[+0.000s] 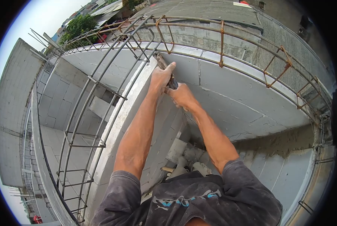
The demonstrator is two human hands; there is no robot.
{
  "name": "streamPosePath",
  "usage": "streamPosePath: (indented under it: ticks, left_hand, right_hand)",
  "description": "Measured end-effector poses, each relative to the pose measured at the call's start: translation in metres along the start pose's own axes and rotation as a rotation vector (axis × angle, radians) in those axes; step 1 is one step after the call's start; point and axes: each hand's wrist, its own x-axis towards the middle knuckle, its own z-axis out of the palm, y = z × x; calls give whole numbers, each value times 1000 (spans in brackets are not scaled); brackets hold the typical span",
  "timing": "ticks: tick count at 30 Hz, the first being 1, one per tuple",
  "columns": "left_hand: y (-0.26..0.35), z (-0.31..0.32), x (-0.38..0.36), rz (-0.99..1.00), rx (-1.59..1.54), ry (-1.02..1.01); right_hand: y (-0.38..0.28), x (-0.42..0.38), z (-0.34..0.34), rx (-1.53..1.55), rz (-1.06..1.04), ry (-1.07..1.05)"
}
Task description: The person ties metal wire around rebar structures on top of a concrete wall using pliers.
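Observation:
Near the corner where two grey block walls meet, both hands are on one dark, worn hand tool (173, 81). My left hand (161, 77) is closed round its upper part, close to the end of the pale wall top (129, 98). Just below and to the right, my right hand (181, 96) wraps round the tool's lower end. The tool's head lies by the rebar at the corner, and its exact kind is hard to make out. Steel rebar cages (97, 81) run along the wall tops.
A curved rebar cage (222, 43) follows the far wall (232, 101). Beyond it lie corrugated roofs (285, 49) and a tree (80, 28). Below me are my feet, with broken blocks (177, 150) beside them. Another block wall (16, 109) stands at the left.

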Motion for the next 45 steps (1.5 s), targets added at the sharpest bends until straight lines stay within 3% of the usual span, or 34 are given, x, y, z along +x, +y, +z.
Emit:
streamPosePath:
  ticks: [1,4,5,8,10,12,13,16,18,19,22,25,28,29,31,34,36,38,39,41,43,44,45]
  left_hand:
    - [-1,-4,0,-20,-151,-43]
    - [-2,-3,8,-189,-522,-204]
    - [-8,-2,16,-166,-566,-229]
    - [-5,11,19,-118,-226,14]
    - [-18,15,29,37,151,186]
    - [-31,18,38,191,524,356]
    - [-24,21,33,144,498,362]
    - [-13,24,17,82,505,347]
    - [-10,14,13,162,625,306]
    - [1,7,3,93,480,190]
    - [13,-11,-10,-109,-40,-111]
    - [6,-12,2,-237,-601,-236]
    - [3,0,11,-162,-344,-75]
    - [2,10,13,-152,-167,96]
    - [-8,20,19,-65,52,210]
    - [-12,26,22,50,298,330]
    - [-9,23,14,96,353,364]
    - [-3,11,8,38,329,161]
    - [0,4,5,5,316,58]
    - [9,-10,-4,-74,1,-40]
    - [6,-10,1,-144,-444,-154]
    - [-1,-9,7,-150,-479,-168]
    - [-4,-7,8,-153,-513,-186]
  right_hand:
    - [-5,-3,-8,167,134,-160]
    - [5,0,-9,799,173,-527]
    - [7,2,-9,767,161,-519]
    - [10,0,-2,679,135,-494]
    - [14,-4,7,627,130,-478]
    - [10,-3,28,290,30,-88]
    - [6,-2,36,120,-25,107]
    - [27,12,56,-326,-214,414]
    - [27,17,51,-237,-165,328]
    - [22,14,45,-193,-136,287]
    - [2,-5,7,717,243,-370]
    - [22,8,3,1200,233,-895]
    - [33,13,8,1105,173,-833]
    - [37,11,7,865,143,-648]
    - [-1,-15,7,373,84,-286]
    - [4,-4,38,-329,-131,328]
    - [2,-14,42,-297,-183,354]
    - [7,-2,41,-354,-218,367]
    - [1,-2,33,-175,-93,213]
    - [-8,-8,7,176,167,-99]
    - [18,8,-1,844,245,-621]
    - [29,18,-2,1174,272,-884]
    - [24,15,-2,1064,253,-819]
